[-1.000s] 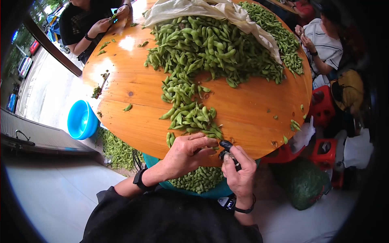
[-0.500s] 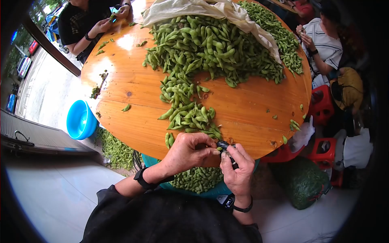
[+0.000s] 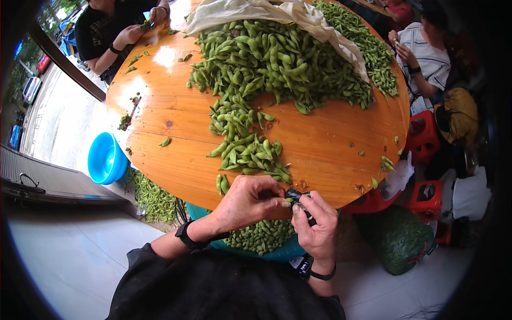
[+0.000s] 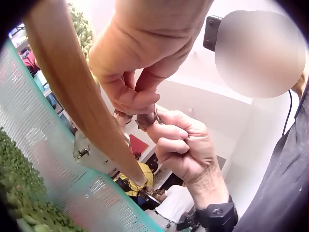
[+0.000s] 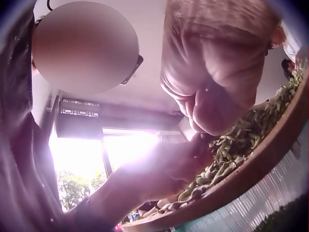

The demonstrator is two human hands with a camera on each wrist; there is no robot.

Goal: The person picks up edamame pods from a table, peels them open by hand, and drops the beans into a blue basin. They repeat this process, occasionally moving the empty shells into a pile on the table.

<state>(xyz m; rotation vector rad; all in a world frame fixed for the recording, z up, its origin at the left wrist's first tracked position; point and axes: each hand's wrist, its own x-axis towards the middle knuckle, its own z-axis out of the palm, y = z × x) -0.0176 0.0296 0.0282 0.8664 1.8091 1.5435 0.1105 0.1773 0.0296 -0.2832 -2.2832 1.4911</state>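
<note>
In the head view my left hand [image 3: 253,198] pinches a green soybean pod [image 3: 289,200] at the table's near edge. Close beside it, my right hand [image 3: 318,226] grips a small black tool [image 3: 297,194] between thumb and fingers; cannot tell its exact kind. The tool's tip meets the pod, and the fingers hide much of both. Just beyond the hands lies a trail of loose pods [image 3: 250,154], leading back to a large heap of pods [image 3: 266,58]. Below the hands, under the table edge, a teal basket [image 4: 43,116] holds many pods [image 3: 258,236].
A pale cloth [image 3: 261,13] lies over the heap on the round wooden table [image 3: 176,117]. Blue basins [image 3: 106,157] stand at left, near pods on the floor [image 3: 149,194]. Red stools [image 3: 424,197] and a dark green sack [image 3: 394,242] are at right. Two people sit across the table.
My left hand has closed its fingers on a pod and come together with the right hand. The black tool has moved against the pod, turning slightly.
</note>
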